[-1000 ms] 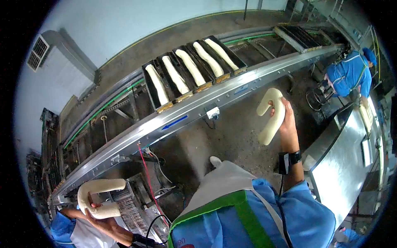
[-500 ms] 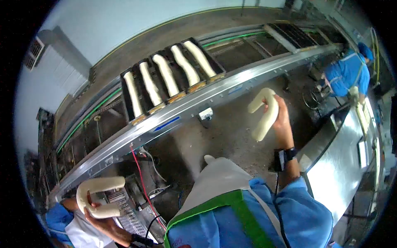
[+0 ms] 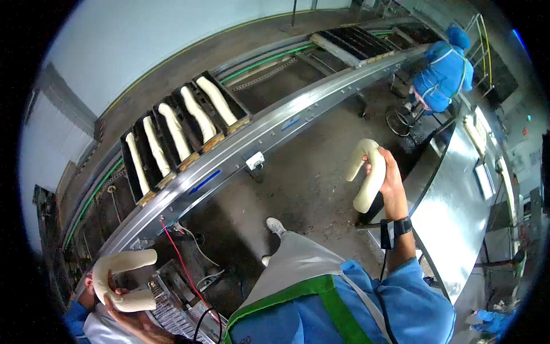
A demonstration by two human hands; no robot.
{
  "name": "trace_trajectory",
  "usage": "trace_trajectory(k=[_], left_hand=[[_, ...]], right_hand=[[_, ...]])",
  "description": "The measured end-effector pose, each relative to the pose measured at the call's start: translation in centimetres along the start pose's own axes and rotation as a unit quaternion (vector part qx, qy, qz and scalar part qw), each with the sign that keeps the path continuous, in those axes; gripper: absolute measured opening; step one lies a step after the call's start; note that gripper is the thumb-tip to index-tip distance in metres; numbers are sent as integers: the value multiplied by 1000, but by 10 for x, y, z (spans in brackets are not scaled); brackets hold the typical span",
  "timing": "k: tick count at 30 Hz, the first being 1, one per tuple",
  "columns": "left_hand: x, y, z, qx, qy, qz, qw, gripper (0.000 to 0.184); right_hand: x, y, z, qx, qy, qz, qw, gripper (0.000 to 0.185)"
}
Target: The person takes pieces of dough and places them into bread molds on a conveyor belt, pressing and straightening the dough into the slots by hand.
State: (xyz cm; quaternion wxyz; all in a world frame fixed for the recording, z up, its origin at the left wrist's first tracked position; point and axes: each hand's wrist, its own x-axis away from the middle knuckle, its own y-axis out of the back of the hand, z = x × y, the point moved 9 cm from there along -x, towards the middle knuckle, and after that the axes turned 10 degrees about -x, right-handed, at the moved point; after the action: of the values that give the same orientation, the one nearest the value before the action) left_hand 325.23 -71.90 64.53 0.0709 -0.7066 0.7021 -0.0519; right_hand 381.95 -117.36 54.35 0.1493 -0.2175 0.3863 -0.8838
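Note:
My right hand [image 3: 391, 175] is closed around a pale dough roll [image 3: 371, 182], which bends over it in an upside-down U, held in the air above the floor. At lower left, my left hand [image 3: 121, 309] grips another dough roll [image 3: 109, 269], bent like a sideways U. Close behind that roll is a co-worker's hand [image 3: 89, 283]; whether it touches the dough I cannot tell. Long dough strips [image 3: 173, 132] lie one per slot in a dark multi-slot baking pan [image 3: 238, 116] on the conveyor.
A metal conveyor rail [image 3: 303, 106] curves across the view, carrying more dark pans [image 3: 355, 43] farther along. To the right stands a steel table [image 3: 458, 218] with dough pieces at its far end. A seated co-worker [image 3: 444, 74] is beyond it. A red cable [image 3: 180, 252] hangs at left.
The view has swung rightward, so the pan and conveyor appear farther left and more of the steel table shows. Both hands still hold their dough rolls.

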Motion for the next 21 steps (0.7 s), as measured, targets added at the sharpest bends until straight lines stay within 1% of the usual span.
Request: trace_trajectory(k=[3, 5, 8, 11, 12, 13, 14, 15, 16, 19, 21], left_hand=[[1, -22, -3, -2, -8, 7, 1000, 43], [5, -40, -3, -4, -15, 11, 1000, 43], [12, -70, -3, -11, -28, 10, 999, 42], [30, -115, -2, -18, 19, -28, 999, 42], [78, -171, -31, -123, -45, -55, 990, 50], [125, -227, -58, -227, -109, -84, 964, 58], [68, -136, -6, -210, -137, -63, 966, 42], [80, -167, -11, -211, -136, -68, 966, 42], [138, -270, -62, -157, -167, -92, 969, 43], [142, -321, -61, -166, -173, -85, 967, 42], [142, -350, -57, -167, -182, -77, 966, 41]], right_hand=[[3, 4, 37, 20, 17, -16, 1000, 35], [-5, 5, 63, 31, 49, -15, 998, 36], [-41, 11, 98, 27, 60, 9, 998, 36], [-97, 1, 127, 43, 49, 5, 998, 36], [-120, -12, 139, 49, 54, 32, 997, 36], [-145, -23, 146, 35, 28, 62, 997, 35], [-172, -31, 158, 44, 27, 83, 995, 35], [-201, -43, 169, 53, 24, 102, 993, 35], [-228, -59, 182, 68, 27, 116, 991, 35], [-302, -106, 228, 141, 58, 159, 975, 34], [-345, -133, 250, 176, 60, 218, 958, 33]])
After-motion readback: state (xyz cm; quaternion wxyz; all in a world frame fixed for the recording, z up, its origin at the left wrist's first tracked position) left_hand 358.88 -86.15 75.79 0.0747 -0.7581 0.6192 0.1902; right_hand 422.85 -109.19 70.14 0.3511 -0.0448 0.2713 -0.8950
